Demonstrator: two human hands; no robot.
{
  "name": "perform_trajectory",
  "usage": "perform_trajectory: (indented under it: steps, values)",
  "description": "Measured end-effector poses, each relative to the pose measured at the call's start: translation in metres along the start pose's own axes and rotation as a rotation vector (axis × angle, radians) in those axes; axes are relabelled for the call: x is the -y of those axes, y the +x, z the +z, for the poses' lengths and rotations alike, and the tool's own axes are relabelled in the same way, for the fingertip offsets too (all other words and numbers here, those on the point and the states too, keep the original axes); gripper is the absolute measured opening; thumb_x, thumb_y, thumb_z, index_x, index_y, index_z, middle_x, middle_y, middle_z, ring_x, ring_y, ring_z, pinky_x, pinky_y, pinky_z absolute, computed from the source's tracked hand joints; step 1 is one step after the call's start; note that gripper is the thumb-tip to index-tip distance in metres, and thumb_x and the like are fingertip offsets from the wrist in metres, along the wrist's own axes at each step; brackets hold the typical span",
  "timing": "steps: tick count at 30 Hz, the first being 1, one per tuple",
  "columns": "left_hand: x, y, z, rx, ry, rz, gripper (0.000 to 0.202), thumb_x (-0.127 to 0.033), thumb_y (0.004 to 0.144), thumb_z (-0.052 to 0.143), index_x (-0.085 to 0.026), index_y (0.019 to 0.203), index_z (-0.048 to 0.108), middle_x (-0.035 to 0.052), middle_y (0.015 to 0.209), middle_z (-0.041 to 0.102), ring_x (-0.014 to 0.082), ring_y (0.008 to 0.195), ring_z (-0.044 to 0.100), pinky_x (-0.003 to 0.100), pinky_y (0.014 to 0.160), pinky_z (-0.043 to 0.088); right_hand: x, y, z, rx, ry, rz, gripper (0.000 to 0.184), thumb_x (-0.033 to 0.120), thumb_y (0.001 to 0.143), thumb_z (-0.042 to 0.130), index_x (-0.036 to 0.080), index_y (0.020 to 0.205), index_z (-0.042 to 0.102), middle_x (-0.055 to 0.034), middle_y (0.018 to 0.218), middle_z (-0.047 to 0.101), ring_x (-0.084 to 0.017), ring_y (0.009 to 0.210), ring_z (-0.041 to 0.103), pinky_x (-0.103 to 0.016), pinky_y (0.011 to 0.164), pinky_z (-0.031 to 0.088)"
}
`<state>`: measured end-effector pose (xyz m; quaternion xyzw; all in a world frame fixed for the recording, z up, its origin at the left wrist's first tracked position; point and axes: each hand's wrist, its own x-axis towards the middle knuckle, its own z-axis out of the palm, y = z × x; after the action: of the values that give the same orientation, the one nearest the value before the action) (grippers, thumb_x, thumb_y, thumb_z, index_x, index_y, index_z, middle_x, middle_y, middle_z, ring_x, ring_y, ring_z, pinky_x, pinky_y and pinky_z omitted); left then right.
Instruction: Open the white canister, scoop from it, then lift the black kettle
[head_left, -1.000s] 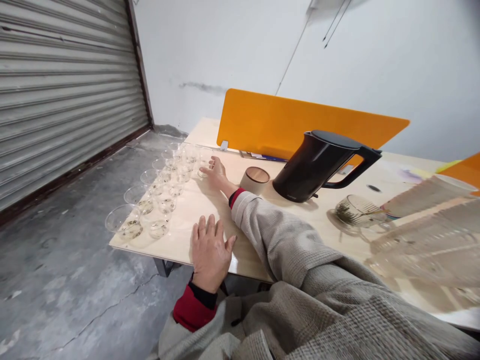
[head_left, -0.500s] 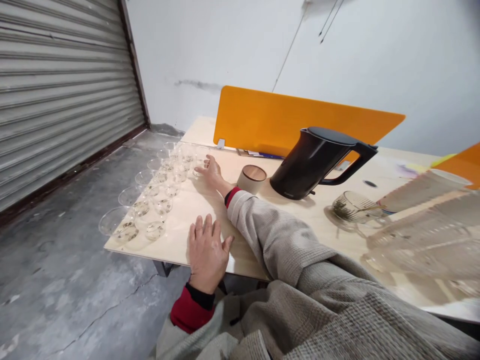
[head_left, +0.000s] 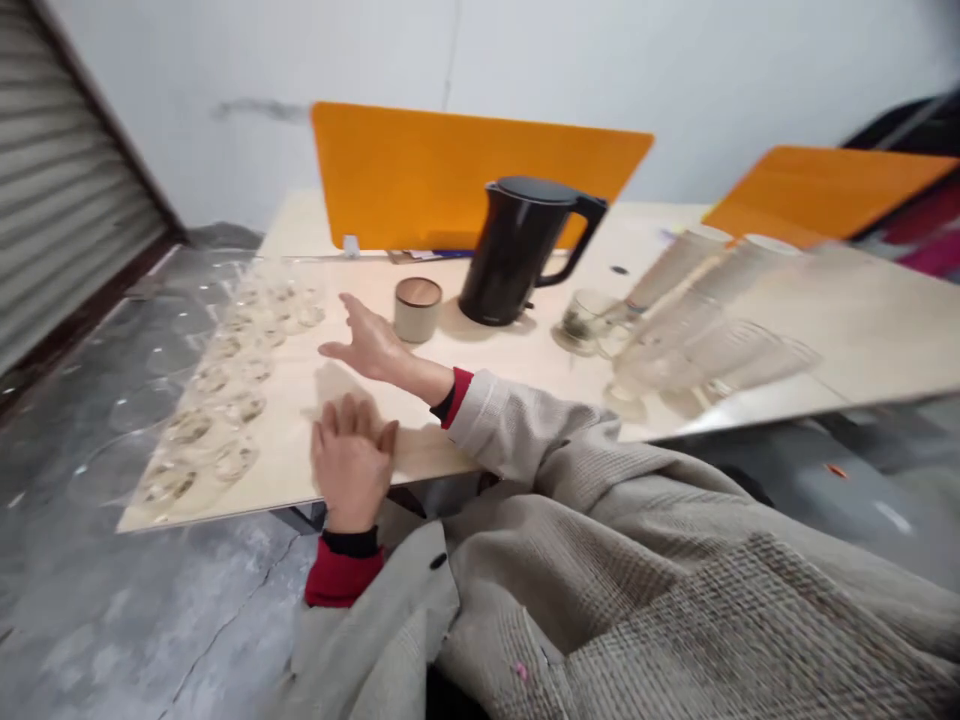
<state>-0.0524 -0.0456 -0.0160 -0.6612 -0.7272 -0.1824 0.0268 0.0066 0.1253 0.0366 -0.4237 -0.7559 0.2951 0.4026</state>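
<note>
Right hand (head_left: 369, 340) is open, fingers spread, empty, over the tabletop (head_left: 517, 352) between the glass cups (head_left: 225, 392) and the lidded canister (head_left: 418, 309). Left hand (head_left: 351, 462) lies flat, palm down, near the front edge, gripping nothing.

Risk, as I read it: the cups sit packed in rows right up to the table's left edge. A sideways sweep of the right hand or its loose sleeve could tip one or push it off onto the concrete. The canister and black kettle (head_left: 516, 250) are also within elbow range.

Visibility: heavy motion blur. I can't count the cups or read their contents. I can't tell whether the right hand touches the wood. The stacked plastic cups (head_left: 697, 320) are smeared.
</note>
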Motion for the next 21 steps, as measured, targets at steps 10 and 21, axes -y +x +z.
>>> perform_trajectory:
  steps: [10, 21]
  values:
    - [0.005, 0.007, 0.001, -0.006, -0.042, 0.034, 0.067, -0.054, 0.109, 0.036, -0.009, 0.151, 0.063, 0.0246, 0.168, 0.051, 0.0469, 0.161, 0.039, 0.068, 0.129, 0.032, -0.007, -0.222, -0.22, -0.041, -0.219, 0.037, 0.018, 0.031, 0.097, 0.073, 0.023, 0.111, 0.081, -0.0064, 0.111, 0.084, -0.021, 0.089, 0.079, -0.034, 0.083, 0.062]
    - [0.007, 0.016, -0.006, 0.012, 0.038, 0.07, 0.063, -0.05, 0.107, 0.038, -0.009, 0.148, 0.065, 0.0263, 0.164, 0.055, 0.0514, 0.156, 0.045, 0.07, 0.126, 0.039, -0.095, -0.265, -0.368, -0.453, -0.968, 0.173, 0.025, 0.024, 0.095, 0.072, 0.021, 0.117, 0.084, -0.0147, 0.128, 0.08, -0.034, 0.116, 0.069, -0.051, 0.1, 0.055]
